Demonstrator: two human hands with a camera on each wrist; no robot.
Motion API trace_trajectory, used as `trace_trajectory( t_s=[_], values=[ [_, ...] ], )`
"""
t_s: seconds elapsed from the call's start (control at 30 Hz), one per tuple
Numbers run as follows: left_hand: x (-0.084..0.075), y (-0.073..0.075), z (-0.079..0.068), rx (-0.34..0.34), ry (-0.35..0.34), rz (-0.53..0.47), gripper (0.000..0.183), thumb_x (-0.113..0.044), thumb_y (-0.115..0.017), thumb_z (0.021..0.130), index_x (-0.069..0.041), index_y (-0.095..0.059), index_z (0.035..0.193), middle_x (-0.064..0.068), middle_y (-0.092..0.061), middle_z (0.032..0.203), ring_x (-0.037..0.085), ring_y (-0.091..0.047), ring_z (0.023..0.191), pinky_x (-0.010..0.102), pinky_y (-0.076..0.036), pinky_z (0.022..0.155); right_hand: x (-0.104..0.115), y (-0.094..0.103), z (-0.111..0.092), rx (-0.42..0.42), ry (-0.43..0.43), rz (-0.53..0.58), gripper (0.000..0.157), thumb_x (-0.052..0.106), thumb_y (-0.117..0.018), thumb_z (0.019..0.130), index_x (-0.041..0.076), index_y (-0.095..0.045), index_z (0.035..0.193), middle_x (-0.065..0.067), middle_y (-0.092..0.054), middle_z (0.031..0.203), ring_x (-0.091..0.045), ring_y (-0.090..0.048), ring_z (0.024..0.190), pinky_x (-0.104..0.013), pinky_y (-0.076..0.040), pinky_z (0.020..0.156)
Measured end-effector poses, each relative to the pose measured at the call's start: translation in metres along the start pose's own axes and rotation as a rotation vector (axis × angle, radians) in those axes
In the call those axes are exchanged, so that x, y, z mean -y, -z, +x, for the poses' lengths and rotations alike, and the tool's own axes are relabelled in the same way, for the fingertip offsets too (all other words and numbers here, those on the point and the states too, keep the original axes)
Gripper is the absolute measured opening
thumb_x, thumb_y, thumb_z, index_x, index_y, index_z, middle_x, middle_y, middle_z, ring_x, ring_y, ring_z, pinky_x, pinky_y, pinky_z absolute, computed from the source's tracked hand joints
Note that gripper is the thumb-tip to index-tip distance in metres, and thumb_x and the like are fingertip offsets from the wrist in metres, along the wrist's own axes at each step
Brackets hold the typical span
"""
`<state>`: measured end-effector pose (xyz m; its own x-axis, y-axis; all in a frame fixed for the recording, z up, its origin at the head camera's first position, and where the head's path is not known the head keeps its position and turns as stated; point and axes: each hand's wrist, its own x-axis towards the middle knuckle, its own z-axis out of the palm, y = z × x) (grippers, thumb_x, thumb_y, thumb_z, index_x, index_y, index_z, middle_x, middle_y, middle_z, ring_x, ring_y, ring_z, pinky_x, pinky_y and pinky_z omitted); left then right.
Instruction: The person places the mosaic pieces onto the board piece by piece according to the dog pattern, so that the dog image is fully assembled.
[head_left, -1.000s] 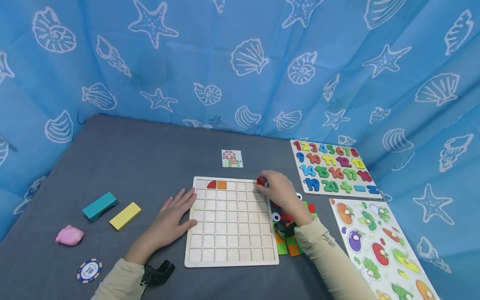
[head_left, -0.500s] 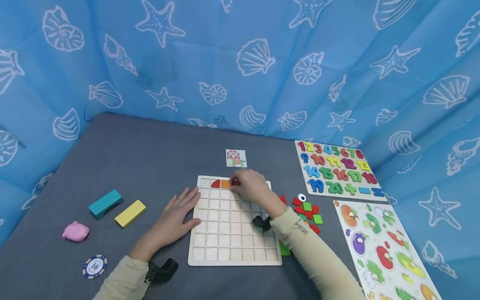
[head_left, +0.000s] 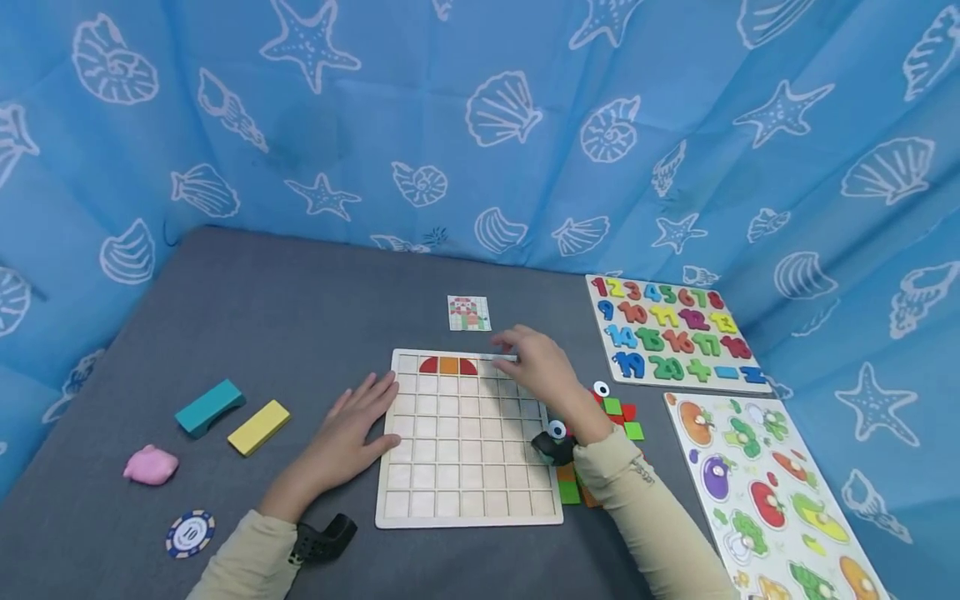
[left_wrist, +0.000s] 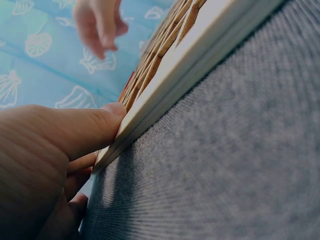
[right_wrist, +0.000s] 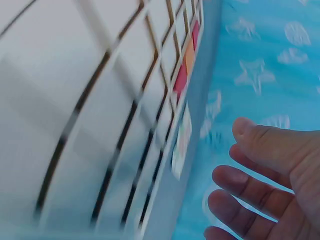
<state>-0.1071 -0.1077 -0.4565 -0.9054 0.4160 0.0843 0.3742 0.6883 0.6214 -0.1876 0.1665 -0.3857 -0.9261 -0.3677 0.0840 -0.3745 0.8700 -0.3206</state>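
Grid board [head_left: 471,453]: left grip [head_left: 341,442], apart, touches it; right grip [head_left: 546,367] apart; loose tiles [head_left: 612,407] head-view only.

Red tiles [head_left: 467,367] flank an orange tile [head_left: 448,366] on the gridded board [head_left: 472,477].

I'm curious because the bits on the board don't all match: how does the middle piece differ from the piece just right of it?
The middle piece is orange, the right piece red. The middle piece is square, while the right piece has one curved side. The middle piece seems to fill its cell; the right piece leaves a pale corner bare. Both lie in neighbouring cells of the board.
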Motion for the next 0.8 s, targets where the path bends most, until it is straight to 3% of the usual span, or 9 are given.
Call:
trace_trajectory(
  t_s=[0.23, 0.47, 0.8],
  values=[
    [0.0, -0.001, 0.0, -0.002, 0.005, 0.015, 0.071, -0.03, -0.062, 0.083, -0.008, -0.027, 0.14, 0.006, -0.018, 0.148, 0.03, -0.01, 0.136, 0.053, -0.006, 0.105, -0.048, 0.017, -0.042, -0.047, -0.1, 0.013, 0.026, 0.021, -0.066, 0.08, 0.01, -0.065, 0.103, -0.003, -0.059, 0.089, -0.011, -0.046, 0.061, -0.025, -0.039, 0.052],
    [-0.001, -0.001, 0.002, 0.011, 0.005, 0.0, 0.071, -0.03, -0.061, 0.083, -0.008, -0.026, 0.14, 0.007, -0.018, 0.148, 0.03, -0.009, 0.136, 0.053, -0.005, 0.105, -0.082, 0.015, -0.077, 0.023, -0.211, -0.028, 0.027, 0.024, -0.068, 0.078, 0.012, -0.066, 0.103, -0.003, -0.058, 0.086, -0.013, -0.046, 0.064, -0.024, -0.041, 0.058],
    [0.001, -0.003, 0.002, -0.002, 0.01, 0.015, 0.071, -0.03, -0.062, 0.083, -0.009, -0.026, 0.14, 0.005, -0.017, 0.148, 0.029, -0.009, 0.136, 0.052, -0.005, 0.105, -0.08, 0.012, -0.08, 0.109, -0.117, 0.007, 0.023, 0.022, -0.07, 0.077, 0.016, -0.067, 0.099, 0.002, -0.057, 0.088, -0.012, -0.047, 0.073, -0.027, -0.043, 0.065]
  ],
)
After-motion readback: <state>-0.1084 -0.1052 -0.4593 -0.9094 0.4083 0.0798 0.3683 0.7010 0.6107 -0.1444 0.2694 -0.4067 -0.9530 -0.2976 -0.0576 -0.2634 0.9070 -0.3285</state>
